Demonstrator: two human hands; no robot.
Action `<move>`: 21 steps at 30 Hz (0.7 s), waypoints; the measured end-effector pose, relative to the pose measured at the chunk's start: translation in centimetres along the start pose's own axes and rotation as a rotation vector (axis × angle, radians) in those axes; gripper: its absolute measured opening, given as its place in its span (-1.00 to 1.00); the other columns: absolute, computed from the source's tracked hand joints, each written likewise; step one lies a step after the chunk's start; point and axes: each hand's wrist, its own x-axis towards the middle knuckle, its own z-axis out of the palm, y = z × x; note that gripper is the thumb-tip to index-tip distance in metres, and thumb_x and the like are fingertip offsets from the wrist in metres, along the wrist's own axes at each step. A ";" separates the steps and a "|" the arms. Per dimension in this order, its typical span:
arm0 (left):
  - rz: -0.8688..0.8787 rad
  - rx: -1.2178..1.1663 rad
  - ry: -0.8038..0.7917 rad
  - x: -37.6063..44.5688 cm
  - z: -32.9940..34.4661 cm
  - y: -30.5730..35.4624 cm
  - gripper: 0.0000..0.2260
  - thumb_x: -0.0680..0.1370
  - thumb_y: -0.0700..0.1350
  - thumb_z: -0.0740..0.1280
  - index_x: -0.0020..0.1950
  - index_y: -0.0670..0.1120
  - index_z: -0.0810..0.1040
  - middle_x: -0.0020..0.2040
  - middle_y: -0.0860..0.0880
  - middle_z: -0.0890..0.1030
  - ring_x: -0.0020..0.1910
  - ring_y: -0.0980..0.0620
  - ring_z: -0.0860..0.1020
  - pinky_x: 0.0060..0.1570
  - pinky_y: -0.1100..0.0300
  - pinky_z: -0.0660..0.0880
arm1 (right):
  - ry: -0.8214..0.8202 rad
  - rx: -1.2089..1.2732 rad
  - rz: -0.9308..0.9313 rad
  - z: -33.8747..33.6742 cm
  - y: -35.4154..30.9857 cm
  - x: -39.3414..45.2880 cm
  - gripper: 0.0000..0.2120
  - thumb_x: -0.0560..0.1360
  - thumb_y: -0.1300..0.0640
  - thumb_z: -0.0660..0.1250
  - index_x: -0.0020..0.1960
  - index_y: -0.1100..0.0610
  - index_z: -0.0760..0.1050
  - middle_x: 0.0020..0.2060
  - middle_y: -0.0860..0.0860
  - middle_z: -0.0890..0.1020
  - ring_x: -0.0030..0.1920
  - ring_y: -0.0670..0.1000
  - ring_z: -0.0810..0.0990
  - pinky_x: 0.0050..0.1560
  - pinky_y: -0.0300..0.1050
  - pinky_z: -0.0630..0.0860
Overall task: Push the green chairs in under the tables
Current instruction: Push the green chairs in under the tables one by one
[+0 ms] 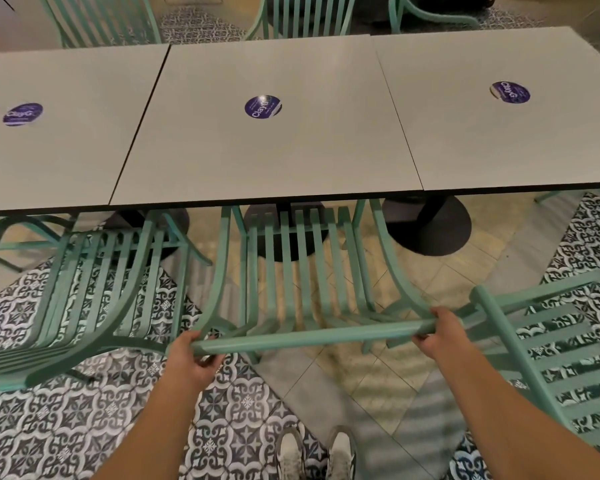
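Three grey tabletops are sitting edge to edge in a row in front of me, and the middle table [274, 150] is carrying a round purple sticker [263, 106] near its centre, as are the ones on either side. The green slatted chair [302, 271] I am holding is standing at the near edge of that middle tabletop, its seat front just under the edge and its back toward me. Another green chair [94, 289] is standing to its left at the near edge of the left tabletop, and a third [548, 348] is standing to its right, turned at an angle, well out from the right one. My left hand [191, 358] is gripping the left end of the top rail [309, 336], fingers curled under it. My right hand [437, 332] is gripping the right end, fingers wrapped round the bar. My white shoes [314, 452] are standing on the patterned floor tiles [49, 427].
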 end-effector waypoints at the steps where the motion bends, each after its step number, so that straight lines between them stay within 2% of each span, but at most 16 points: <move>1: 0.010 0.027 -0.001 -0.1 0.0 0.0 -0.69 0.61 -0.17 0.24 0.34 -0.20 0.41 0.30 -0.23 0.46 0.15 -0.17 0.49 -0.04 0.04 0.53 | 0.003 0.010 0.012 0.0 0.0 -0.1 -0.84 0.55 0.16 0.30 -0.09 0.18 0.34 0.06 0.11 0.46 -0.01 0.11 0.49 0.06 0.09 0.48; 3: 0.020 0.049 -0.002 -0.3 -0.1 0.0 -0.69 0.61 -0.17 0.23 0.34 -0.19 0.42 0.30 -0.23 0.46 0.13 -0.17 0.49 -0.10 0.06 0.52 | 0.001 0.021 0.020 0.1 0.0 -0.5 -0.84 0.55 0.16 0.30 -0.10 0.17 0.32 -0.04 0.10 0.48 -0.02 0.10 0.49 0.04 0.07 0.48; 5: 0.022 0.047 0.003 -0.2 -0.2 0.0 -0.69 0.60 -0.17 0.25 0.33 -0.19 0.43 0.29 -0.23 0.47 0.08 -0.17 0.50 -0.16 0.05 0.52 | -0.003 0.036 0.014 0.0 0.0 -0.7 -0.84 0.55 0.17 0.30 0.04 0.19 0.34 -0.13 0.10 0.46 0.03 0.10 0.49 0.05 0.07 0.49; 8: 0.020 0.037 0.007 -0.1 -0.3 0.1 -0.73 0.58 -0.16 0.27 0.26 -0.18 0.46 0.24 -0.24 0.49 0.09 -0.19 0.50 -0.18 0.03 0.53 | -0.007 0.014 0.007 -0.1 0.0 -0.9 -0.76 0.55 0.16 0.30 0.16 0.16 0.32 -0.10 0.12 0.48 -0.06 0.11 0.52 0.07 0.10 0.51; 11: 0.014 0.005 -0.002 0.1 -0.3 0.0 -0.81 0.58 -0.16 0.27 0.16 -0.21 0.47 0.10 -0.23 0.51 0.22 -0.19 0.48 0.03 0.03 0.53 | -0.018 0.024 0.014 -0.2 -0.1 -1.1 -0.76 0.55 0.17 0.29 0.16 0.17 0.30 -0.15 0.13 0.46 -0.12 0.12 0.51 0.16 0.14 0.50; 13: 0.024 -0.002 -0.004 0.1 -0.3 0.0 -0.73 0.59 -0.17 0.26 0.27 -0.21 0.45 0.04 -0.22 0.51 0.22 -0.19 0.48 0.08 0.02 0.51 | -0.026 0.037 0.017 -0.3 -0.1 -1.2 -0.74 0.55 0.17 0.31 0.16 0.17 0.30 -0.15 0.13 0.45 -0.02 0.14 0.49 0.17 0.15 0.49; 17: 0.039 -0.009 -0.019 -0.1 -0.4 0.0 -0.71 0.59 -0.18 0.25 0.30 -0.22 0.44 0.03 -0.21 0.53 0.10 -0.18 0.52 0.00 0.01 0.52 | -0.035 0.028 0.019 -0.4 0.1 -1.4 -0.72 0.54 0.17 0.32 0.16 0.18 0.29 -0.14 0.14 0.45 0.03 0.15 0.48 0.12 0.16 0.49; 21: 0.040 -0.001 -0.012 -0.4 -0.3 0.1 -0.76 0.60 -0.18 0.25 0.25 -0.20 0.45 0.05 -0.22 0.50 0.13 -0.18 0.49 -0.10 0.00 0.53 | -0.051 0.027 0.020 -0.6 0.1 -1.3 -0.74 0.55 0.16 0.31 0.15 0.17 0.29 -0.12 0.15 0.45 -0.08 0.16 0.50 0.17 0.18 0.49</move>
